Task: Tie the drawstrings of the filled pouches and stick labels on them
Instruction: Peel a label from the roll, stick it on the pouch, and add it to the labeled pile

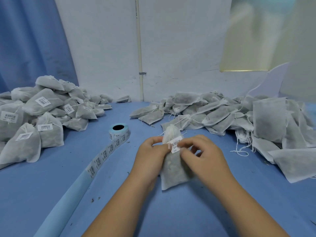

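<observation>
While the pouch (172,170) is held between the two hands, its long axis runs away from the person, gathered neck at the far end and bottom edge low over the counter (119,194). The label (176,145) sits just below the neck, between both grips. The left hand (152,154) clamps the pouch's left edge. The right hand (203,154) pinches the label's right side, so it is the nearer one to press it flat. A label roll (118,130) lies to the left, with a labelled pile (34,117) beyond it; unlabelled pouches (239,117) are heaped on the right.
</observation>
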